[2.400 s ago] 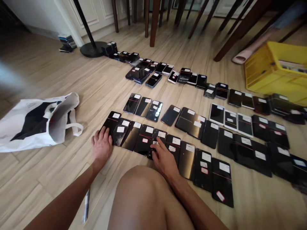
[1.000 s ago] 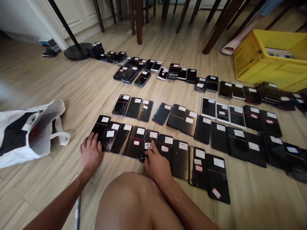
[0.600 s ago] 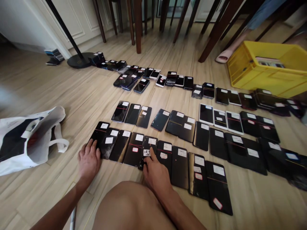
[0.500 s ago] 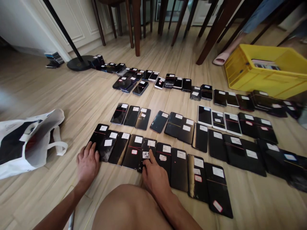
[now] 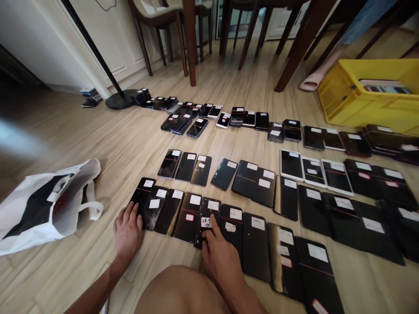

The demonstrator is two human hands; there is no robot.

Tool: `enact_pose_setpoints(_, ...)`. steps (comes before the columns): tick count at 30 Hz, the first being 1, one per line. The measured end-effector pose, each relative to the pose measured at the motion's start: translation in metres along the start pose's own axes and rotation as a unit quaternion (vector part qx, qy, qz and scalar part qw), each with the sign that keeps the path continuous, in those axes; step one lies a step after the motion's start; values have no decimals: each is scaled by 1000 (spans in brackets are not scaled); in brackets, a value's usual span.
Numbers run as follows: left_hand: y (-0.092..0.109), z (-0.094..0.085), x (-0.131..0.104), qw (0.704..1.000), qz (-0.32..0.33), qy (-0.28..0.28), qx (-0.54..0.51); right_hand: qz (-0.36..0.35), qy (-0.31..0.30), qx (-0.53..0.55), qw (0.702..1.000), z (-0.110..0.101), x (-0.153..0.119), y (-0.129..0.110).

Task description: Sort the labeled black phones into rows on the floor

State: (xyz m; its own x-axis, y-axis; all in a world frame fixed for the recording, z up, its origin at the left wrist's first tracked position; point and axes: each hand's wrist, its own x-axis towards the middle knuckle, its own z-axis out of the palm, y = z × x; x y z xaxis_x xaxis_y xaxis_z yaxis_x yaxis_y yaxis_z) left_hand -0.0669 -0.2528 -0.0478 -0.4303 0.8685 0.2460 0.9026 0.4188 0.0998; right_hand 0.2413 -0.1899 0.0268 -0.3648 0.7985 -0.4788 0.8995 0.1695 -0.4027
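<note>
Black phones with white paper labels lie side by side in a near row on the wooden floor. My left hand (image 5: pixel 128 229) rests at the row's left end, its fingertips on the lower part of the leftmost phone (image 5: pixel 143 192). Nothing is gripped in it; its fingers lie stretched out. My right hand (image 5: pixel 222 255) points with its index finger at a phone (image 5: pixel 214 214) bearing a handwritten label (image 5: pixel 206 223); the other fingers are loosely bent, holding nothing visible. Right of it lie a phone with two labels (image 5: pixel 233 235) and a plain dark phone (image 5: pixel 257 248).
Further phones (image 5: pixel 169 163) form a second row, with a far row of phones (image 5: pixel 262 121) and stacks behind. A white bag (image 5: pixel 39 218) lies left. A yellow crate (image 5: pixel 353 104) stands far right by a person's slippered foot (image 5: pixel 314 80). Chair legs (image 5: pixel 252 39) and a lamp base (image 5: pixel 119 100) are behind.
My view has shifted, so the phones, bag and crate appear slightly lower and further right. Both hands keep about the same places on the same phones.
</note>
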Motion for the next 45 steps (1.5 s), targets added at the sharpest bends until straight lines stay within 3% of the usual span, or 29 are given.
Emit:
enact_pose_setpoints(10, -8, 4, -2, 1000, 6, -3, -19, 10, -15, 0, 1000, 1, -1, 2)
enact_pose_setpoints(14, -3, 2, 6, 998, -38, 21, -50, 1, -14, -9, 1000, 2, 1, 2)
enact_pose_setpoints(16, 14, 1, 22, 995, -56, 46, -73, -1, -12, -14, 1000, 3, 2, 2)
enact_pose_setpoints(18, 41, 1, 46, 992, -27, 51, -111, -4, -6, -10, 1000, 3, 3, 4)
enact_pose_setpoints(21, 91, 5, 94, 992, 10, 8, -123, -9, 9, 8, 1000, 2, 2, 7)
enact_pose_setpoints(23, 119, 10, 125, 995, -9, -19, -101, -8, 18, 17, 1000, 2, 1, 8)
enact_pose_setpoints(27, 148, 21, 172, 992, -77, -89, -49, 4, 24, 15, 1000, 4, 0, 10)
enact_pose_setpoints(32, 145, 24, 192, 990, -81, -109, -35, 5, 28, 24, 999, 10, 1, 13)
enact_pose_setpoints(45, 145, 23, 189, 990, -87, -110, -29, 9, 26, 36, 999, 17, 3, 17)
